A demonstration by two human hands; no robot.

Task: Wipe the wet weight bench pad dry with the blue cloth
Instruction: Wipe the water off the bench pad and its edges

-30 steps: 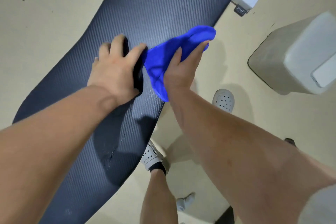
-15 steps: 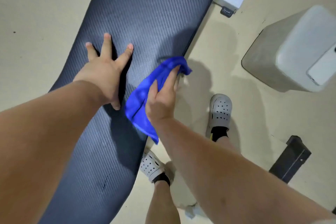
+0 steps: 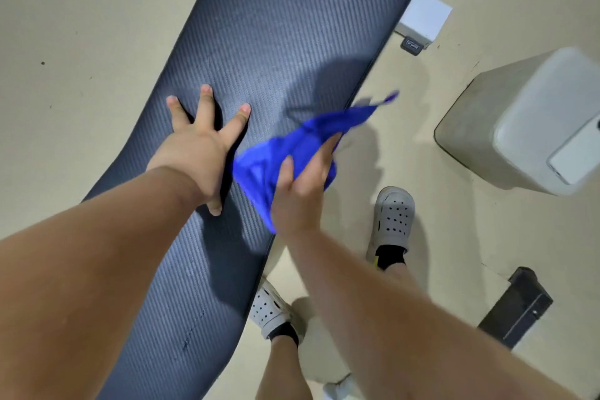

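Note:
The dark ribbed bench pad (image 3: 276, 29) runs from bottom left to top centre. My left hand (image 3: 198, 146) lies flat on it with fingers spread, pressing down. My right hand (image 3: 302, 185) grips the blue cloth (image 3: 292, 146) at the pad's right edge. The cloth is bunched and blurred, and one corner flaps out past the edge over the floor.
Beige floor surrounds the bench. A grey-white bin (image 3: 532, 123) stands to the right, a white block (image 3: 423, 18) near the pad's top right, a black bracket (image 3: 516, 305) at lower right. My feet in grey clogs (image 3: 394, 214) stand beside the bench.
My left hand went from gripping the pad's edge to lying flat with spread fingers. My right hand swept the cloth back down the pad toward me, and the cloth now flaps outward.

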